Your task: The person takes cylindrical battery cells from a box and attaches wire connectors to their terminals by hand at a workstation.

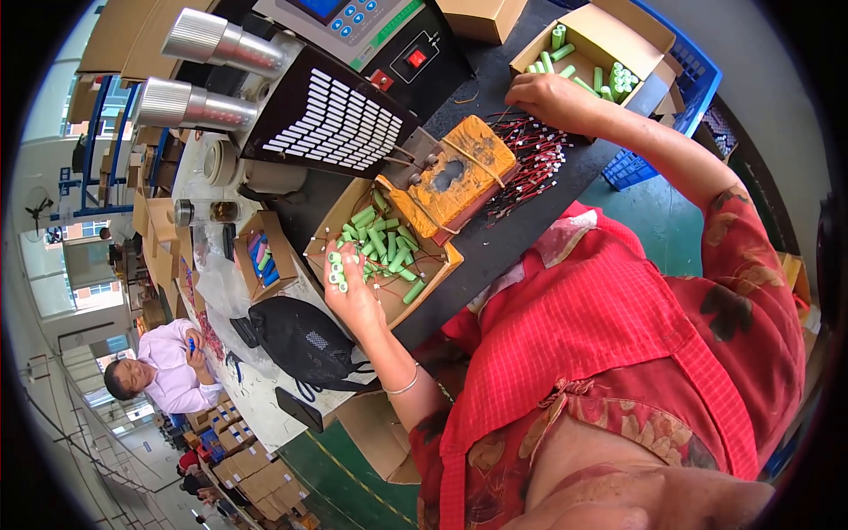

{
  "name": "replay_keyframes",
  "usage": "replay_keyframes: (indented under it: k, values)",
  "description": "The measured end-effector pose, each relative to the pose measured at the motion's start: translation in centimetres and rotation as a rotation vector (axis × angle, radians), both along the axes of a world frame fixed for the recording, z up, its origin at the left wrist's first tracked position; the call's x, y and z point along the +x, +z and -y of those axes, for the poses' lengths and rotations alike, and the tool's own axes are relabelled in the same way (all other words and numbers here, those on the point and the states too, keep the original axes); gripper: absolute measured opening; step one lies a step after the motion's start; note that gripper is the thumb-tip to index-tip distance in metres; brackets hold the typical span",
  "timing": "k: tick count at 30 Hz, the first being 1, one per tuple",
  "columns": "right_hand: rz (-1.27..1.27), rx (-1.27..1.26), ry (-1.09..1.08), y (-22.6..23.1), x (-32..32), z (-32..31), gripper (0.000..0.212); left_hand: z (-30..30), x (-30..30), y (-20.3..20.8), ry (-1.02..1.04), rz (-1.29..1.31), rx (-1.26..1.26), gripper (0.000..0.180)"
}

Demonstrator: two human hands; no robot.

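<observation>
Head view:

1. The machine [336, 119] fills the upper left to upper centre. Its two pins [406, 157] point toward the block, so fingers are best kept clear of them.
2. The tray [442, 272], at the centre, holds loose green cells lying at all angles, with thin wires among them; lifting cells gently should avoid snagging a wire.
3. The block [468, 150], orange and strapped, sits between tray and leads; its top looks best left bare as a work spot.
4. The box [609, 40], upper right, holds more cells, some bunched upright.
5. The leads [530, 168], red and black with white plugs, lie fanned right of the block. They look tangle-prone: draw one at a time, by its plug.
6. The right hand [552, 99] has its fingers bent together above the leads; I cannot tell whether they grip one.
7. The left hand [353, 296], at the tray's lower left, clasps several cells.
8. Those held cells [336, 269] show their ends; a light, even grip with ends aligned should serve best.
</observation>
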State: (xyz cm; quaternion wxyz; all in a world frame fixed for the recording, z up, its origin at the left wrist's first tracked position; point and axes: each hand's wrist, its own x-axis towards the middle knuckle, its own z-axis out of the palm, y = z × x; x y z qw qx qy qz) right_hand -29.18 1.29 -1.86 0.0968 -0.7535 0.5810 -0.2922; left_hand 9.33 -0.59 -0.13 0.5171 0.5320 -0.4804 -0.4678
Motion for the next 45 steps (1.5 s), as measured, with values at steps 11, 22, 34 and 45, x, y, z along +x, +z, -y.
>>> replay_keyframes:
  k: [11, 22, 34, 45]
  values:
    - [-0.607, -0.011, 0.207, -1.4, 0.4, 0.6, 0.007, -3.0, -1.5, 1.5, -0.124, -0.234, 0.136, 0.039]
    - [1.042, 0.128, -0.131, 2.9, 3.1, -2.4, 0.012, -1.4, -9.3, 1.1, -0.335, 0.115, -0.231, 0.025]
    - [1.310, 0.223, 0.100, 2.8, 9.3, -1.9, 0.006, -0.5, -11.6, 1.4, -0.287, 0.404, -0.477, 0.012]
    - [1.225, 0.166, 0.046, 2.4, 9.9, -1.6, 0.006, 0.0, -11.7, 1.0, -0.303, 0.428, -0.481, 0.012]
